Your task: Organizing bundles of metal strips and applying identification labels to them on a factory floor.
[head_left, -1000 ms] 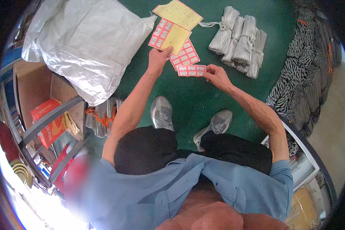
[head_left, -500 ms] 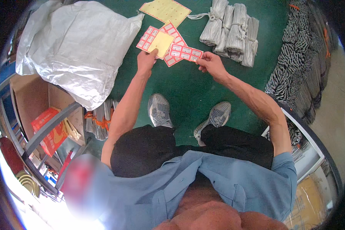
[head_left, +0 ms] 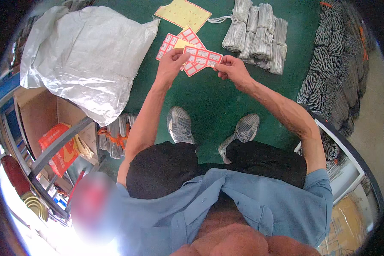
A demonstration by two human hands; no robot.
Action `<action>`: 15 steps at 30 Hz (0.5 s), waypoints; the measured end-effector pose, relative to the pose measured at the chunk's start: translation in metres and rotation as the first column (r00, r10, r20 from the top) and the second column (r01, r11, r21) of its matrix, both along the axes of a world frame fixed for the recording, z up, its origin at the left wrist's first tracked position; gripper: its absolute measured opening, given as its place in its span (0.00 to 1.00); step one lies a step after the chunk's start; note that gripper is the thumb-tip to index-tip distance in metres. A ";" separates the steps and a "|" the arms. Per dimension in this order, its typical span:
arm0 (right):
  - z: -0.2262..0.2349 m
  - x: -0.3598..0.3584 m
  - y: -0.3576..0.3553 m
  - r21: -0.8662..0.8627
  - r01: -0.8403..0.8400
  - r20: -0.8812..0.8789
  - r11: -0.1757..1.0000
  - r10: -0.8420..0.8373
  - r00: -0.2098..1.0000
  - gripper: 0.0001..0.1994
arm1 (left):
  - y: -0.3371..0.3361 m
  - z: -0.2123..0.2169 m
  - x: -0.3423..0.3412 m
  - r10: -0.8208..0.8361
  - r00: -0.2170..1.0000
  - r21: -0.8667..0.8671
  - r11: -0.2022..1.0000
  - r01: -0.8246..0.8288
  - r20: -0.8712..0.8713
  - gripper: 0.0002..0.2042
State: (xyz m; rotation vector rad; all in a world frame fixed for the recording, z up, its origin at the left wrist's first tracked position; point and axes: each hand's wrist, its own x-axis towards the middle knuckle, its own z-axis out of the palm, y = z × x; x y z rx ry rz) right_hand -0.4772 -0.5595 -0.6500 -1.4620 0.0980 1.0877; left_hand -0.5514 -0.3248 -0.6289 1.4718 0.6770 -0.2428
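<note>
A small red-bordered sheet of sticker labels (head_left: 202,56) is stretched between my two hands. My left hand (head_left: 170,67) pinches its left end, thumb on top. My right hand (head_left: 234,71) grips its right end between thumb and fingers. Beneath it, other red-and-white label sheets (head_left: 195,68) lie overlapping on the green surface, with a yellow sheet (head_left: 181,43) partly covered by my left hand. A larger yellow sheet with a red edge (head_left: 182,13) rests just beyond them.
Tied bundles of grey-white wires (head_left: 261,34) lie at the far right of the sheets. A large white woven sack (head_left: 89,55) fills the left. Dark twisted wire bundles (head_left: 328,64) are piled along the right. A metal-framed rack with a red box (head_left: 57,147) stands at the lower left.
My left hand has come off the yellow sheet and moved right to the label sheet's left end. The label sheet in my right hand has shifted slightly left.
</note>
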 end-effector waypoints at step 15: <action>0.012 0.037 0.006 -0.130 -0.399 0.683 0.908 0.374 0.628 0.22 | -0.021 -0.007 -0.010 -0.199 0.978 0.158 0.970 0.186 0.068 0.14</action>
